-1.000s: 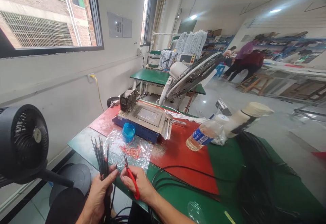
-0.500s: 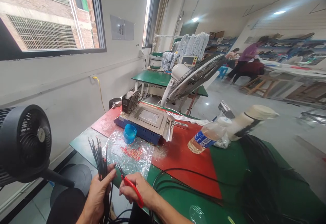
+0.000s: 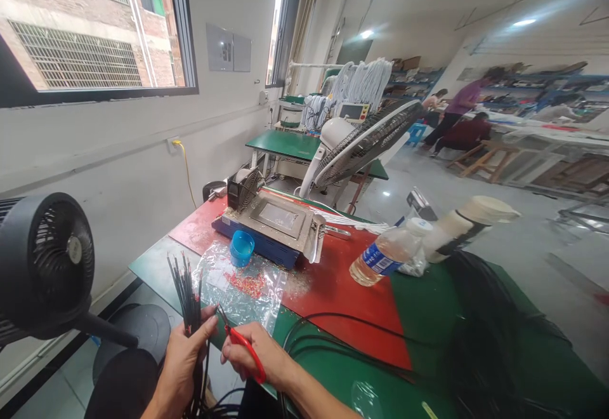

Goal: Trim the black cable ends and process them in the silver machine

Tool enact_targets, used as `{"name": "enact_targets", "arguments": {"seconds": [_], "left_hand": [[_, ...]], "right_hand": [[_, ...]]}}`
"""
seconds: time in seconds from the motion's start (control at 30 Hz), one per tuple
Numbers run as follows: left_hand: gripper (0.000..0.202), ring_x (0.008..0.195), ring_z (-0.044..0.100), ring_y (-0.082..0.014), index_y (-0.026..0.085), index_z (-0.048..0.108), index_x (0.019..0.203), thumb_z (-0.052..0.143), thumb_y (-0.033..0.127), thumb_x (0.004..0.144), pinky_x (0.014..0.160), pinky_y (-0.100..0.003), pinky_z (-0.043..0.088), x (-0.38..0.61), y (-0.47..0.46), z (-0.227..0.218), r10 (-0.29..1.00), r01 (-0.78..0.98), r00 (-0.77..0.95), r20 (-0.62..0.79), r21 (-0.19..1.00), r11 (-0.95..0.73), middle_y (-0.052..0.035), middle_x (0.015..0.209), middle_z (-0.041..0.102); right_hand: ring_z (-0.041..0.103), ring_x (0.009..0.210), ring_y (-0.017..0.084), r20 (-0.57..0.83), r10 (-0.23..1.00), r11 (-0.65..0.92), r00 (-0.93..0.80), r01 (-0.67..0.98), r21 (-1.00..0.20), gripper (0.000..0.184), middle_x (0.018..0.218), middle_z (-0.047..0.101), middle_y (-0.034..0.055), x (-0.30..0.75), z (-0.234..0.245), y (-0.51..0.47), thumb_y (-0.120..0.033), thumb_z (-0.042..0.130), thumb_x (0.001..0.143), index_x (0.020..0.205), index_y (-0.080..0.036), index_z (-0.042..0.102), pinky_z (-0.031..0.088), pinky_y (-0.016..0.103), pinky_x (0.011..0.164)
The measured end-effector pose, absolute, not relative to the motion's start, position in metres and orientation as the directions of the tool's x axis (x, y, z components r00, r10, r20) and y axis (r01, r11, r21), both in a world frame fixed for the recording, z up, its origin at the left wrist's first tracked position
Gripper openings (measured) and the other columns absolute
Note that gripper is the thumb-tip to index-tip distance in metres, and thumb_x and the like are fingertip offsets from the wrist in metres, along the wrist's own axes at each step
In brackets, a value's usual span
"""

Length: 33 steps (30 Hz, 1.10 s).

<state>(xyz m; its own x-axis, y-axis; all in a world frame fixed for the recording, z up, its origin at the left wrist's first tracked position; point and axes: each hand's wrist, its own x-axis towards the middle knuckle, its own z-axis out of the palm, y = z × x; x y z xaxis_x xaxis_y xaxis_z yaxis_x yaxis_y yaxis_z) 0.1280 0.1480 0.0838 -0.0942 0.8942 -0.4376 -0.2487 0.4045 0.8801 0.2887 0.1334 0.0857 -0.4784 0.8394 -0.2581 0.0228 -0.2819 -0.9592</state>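
Observation:
My left hand (image 3: 188,349) is closed around a bundle of black cables (image 3: 189,292), whose stripped upper ends show thin, partly reddish wires. One cable end pokes out between thumb and forefinger toward the right. My right hand (image 3: 254,349) grips red-handled scissors (image 3: 245,346), their small blade tips close to that cable end; whether they touch it I cannot tell. Beyond the hands, a clear plastic bag (image 3: 214,285) lies flat on the table with red and yellowish wire scraps (image 3: 246,284) on it. A blue cup (image 3: 242,249) stands on the bag's far edge.
A blue-sided solder-pot-like machine (image 3: 266,228) with a small fan sits behind the bag. Right of it are a drink bottle (image 3: 380,257) and a heap of black cables (image 3: 495,336). A dark fan (image 3: 52,260) stands at left, a white-ringed one (image 3: 366,146) behind. People work far right.
The scissors' tips have shifted slightly left, close to the cable end at my left thumb. The view has moved a little. Both hands keep their grip.

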Motion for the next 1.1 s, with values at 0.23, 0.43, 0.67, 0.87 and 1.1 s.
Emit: {"name": "enact_targets", "arguments": {"seconds": [0.23, 0.43, 0.67, 0.87, 1.1], "left_hand": [[0.051, 0.038, 0.032, -0.0044, 0.011, 0.070, 0.089, 0.084, 0.039, 0.048, 0.037, -0.019, 0.021, 0.130, 0.147, 0.089, 0.893, -0.243, -0.131, -0.430, 0.888, 0.391, 0.0053, 0.050, 0.052], [0.048, 0.041, 0.044, -0.0081, 0.011, 0.072, 0.084, 0.086, 0.036, 0.046, 0.038, -0.020, 0.030, 0.132, 0.147, 0.092, 0.901, -0.257, -0.145, -0.409, 0.895, 0.365, 0.0029, 0.050, 0.059], [0.042, 0.080, 0.063, -0.0266, 0.014, 0.074, 0.082, 0.082, 0.042, 0.051, 0.070, -0.032, 0.047, 0.124, 0.150, 0.082, 0.946, -0.038, -0.167, -0.279, 0.960, 0.277, -0.0071, 0.079, 0.074], [0.038, 0.095, 0.061, -0.0337, 0.017, 0.076, 0.080, 0.077, 0.045, 0.055, 0.087, -0.039, 0.044, 0.121, 0.150, 0.075, 0.966, 0.077, -0.182, -0.185, 0.976, 0.202, -0.0090, 0.090, 0.073], [0.029, 0.095, 0.062, -0.0304, 0.021, 0.076, 0.080, 0.076, 0.041, 0.060, 0.086, -0.035, 0.044, 0.118, 0.150, 0.063, 0.973, 0.154, -0.199, -0.118, 0.976, 0.151, -0.0069, 0.093, 0.074]], "right_hand": [[0.044, 0.042, 0.006, -0.286, 0.826, -0.332, -0.486, -0.009, -0.943, 0.020, 0.051, 0.049, -0.0036, 0.288, 0.086, 0.133, -0.028, 0.055, 0.072, 0.074, -0.011, 0.065, 0.034, 0.017, 0.041], [0.042, 0.038, 0.005, -0.343, 0.800, -0.402, -0.493, -0.016, -0.915, 0.021, 0.048, 0.048, -0.0035, 0.287, 0.098, 0.133, -0.028, 0.053, 0.069, 0.070, -0.011, 0.066, 0.028, 0.016, 0.037], [0.043, 0.038, 0.005, -0.341, 0.808, -0.392, -0.480, -0.007, -0.920, 0.019, 0.048, 0.049, -0.0038, 0.288, 0.094, 0.134, -0.025, 0.052, 0.068, 0.070, -0.012, 0.065, 0.031, 0.015, 0.038], [0.042, 0.036, 0.005, -0.396, 0.778, -0.442, -0.488, 0.024, -0.897, 0.019, 0.045, 0.048, -0.0041, 0.289, 0.094, 0.134, -0.024, 0.051, 0.067, 0.068, -0.011, 0.065, 0.029, 0.016, 0.037], [0.042, 0.032, 0.006, -0.501, 0.715, -0.568, -0.487, 0.013, -0.823, 0.022, 0.041, 0.047, -0.0035, 0.289, 0.107, 0.136, -0.028, 0.052, 0.063, 0.062, -0.011, 0.065, 0.027, 0.016, 0.031]]}}
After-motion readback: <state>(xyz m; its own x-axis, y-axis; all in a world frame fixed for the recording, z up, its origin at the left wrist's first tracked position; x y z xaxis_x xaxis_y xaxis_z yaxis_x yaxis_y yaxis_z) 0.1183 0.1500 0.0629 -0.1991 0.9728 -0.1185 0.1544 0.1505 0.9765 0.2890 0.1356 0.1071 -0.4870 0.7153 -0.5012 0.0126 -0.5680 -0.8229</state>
